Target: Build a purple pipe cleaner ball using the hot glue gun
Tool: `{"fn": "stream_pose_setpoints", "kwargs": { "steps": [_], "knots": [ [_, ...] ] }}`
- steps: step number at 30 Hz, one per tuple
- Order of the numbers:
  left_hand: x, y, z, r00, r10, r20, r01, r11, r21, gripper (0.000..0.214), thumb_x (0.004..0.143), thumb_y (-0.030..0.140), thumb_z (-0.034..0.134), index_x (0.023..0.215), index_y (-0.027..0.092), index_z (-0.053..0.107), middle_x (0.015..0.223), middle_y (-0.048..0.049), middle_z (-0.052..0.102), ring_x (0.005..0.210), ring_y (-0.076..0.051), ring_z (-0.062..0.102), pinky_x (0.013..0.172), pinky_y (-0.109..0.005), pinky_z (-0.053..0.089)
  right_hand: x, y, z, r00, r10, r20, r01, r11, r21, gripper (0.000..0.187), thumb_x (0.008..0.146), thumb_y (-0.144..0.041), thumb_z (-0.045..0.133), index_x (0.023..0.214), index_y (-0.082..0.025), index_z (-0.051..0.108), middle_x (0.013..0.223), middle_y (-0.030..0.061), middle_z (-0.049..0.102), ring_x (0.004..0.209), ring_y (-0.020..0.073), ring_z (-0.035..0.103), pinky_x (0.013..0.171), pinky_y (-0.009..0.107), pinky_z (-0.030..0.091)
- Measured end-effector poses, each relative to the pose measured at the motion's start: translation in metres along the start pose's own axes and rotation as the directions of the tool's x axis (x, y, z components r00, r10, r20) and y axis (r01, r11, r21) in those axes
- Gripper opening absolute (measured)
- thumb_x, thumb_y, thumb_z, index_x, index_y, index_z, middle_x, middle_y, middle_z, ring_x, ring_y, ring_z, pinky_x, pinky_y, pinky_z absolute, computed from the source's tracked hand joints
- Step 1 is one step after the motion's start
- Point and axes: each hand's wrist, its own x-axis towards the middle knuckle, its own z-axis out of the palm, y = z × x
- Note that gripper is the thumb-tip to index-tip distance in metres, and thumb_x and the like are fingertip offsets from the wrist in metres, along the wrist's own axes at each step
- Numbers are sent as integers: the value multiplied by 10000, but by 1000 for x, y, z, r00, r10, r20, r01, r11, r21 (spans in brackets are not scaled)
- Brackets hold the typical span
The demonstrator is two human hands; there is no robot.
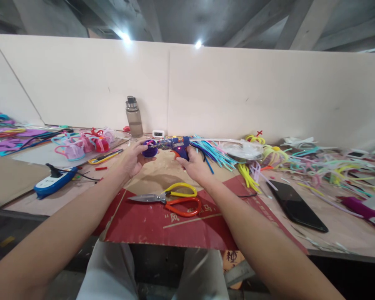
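Observation:
My left hand (136, 159) is closed round a small, dark purple, cup-like craft piece (149, 151), with something pink at its top. My right hand (193, 163) grips a blue hot glue gun (181, 148) by its handle, and a red light shows on its body. The gun's nozzle points left and meets or nearly meets the purple piece; I cannot tell whether they touch. A long pale glue stick (217, 141) runs out of the gun's back to the right. Below both hands, scissors (165, 199) with one yellow and one red handle lie on red cardboard (187, 229).
Pink, red and blue fuzzy craft pieces (78, 146) stand at left near a yellow cutter (104, 157) and a blue power strip (54, 182). A bottle (133, 117) stands by the partition. Pipe cleaners (217, 155), a phone (296, 206) and a purple power strip (367, 212) lie at right.

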Motion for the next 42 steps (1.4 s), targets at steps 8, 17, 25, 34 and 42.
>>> {"fn": "stream_pose_setpoints", "kwargs": {
  "steps": [8, 17, 25, 34, 42],
  "knots": [
    [-1, 1, 3, 999, 37, -37, -35, 998, 45, 308, 705, 213, 694, 1000, 174, 610, 957, -62, 675, 796, -210, 685, 611, -322, 583, -4, -12, -3, 999, -21, -38, 15, 991, -136, 242, 793, -269, 584, 1016, -192, 531, 987, 71, 612, 938, 231, 564, 855, 382, 448],
    [0, -3, 0, 990, 112, -85, -95, 978, 185, 350, 682, 245, 712, 1017, 178, 642, 1021, -75, 651, 819, -194, 657, 605, -305, 582, -1, -2, -2, 999, -6, -35, 3, 997, -78, 247, 786, -265, 579, 1017, -200, 519, 975, 54, 615, 872, 204, 576, 757, 341, 483],
    [8, 6, -9, 883, 393, -257, -268, 872, 410, 318, 657, 217, 713, 971, 194, 672, 1006, -54, 619, 837, -181, 620, 619, -260, 570, 1, 8, 7, 950, 311, 29, -312, 947, 77, 106, 793, -187, 544, 862, -213, 468, 640, -29, 565, 475, 108, 502, 463, 239, 425],
    [6, 6, -5, 914, 359, -190, -271, 887, 374, 323, 670, 239, 715, 988, 209, 661, 1014, -51, 616, 852, -188, 624, 609, -251, 567, 0, 21, 13, 863, 501, 65, -496, 864, -81, 207, 816, -280, 583, 634, -208, 514, 480, 12, 532, 425, 151, 501, 476, 292, 424],
    [4, 2, -5, 943, 261, -204, -217, 952, 216, 325, 664, 251, 727, 976, 195, 655, 1022, -55, 625, 832, -180, 622, 597, -280, 571, 3, 2, -10, 981, 190, -33, -179, 832, -525, 241, 818, -308, 604, 602, -202, 597, 617, 54, 611, 657, 186, 581, 666, 287, 424]
  ]
}}
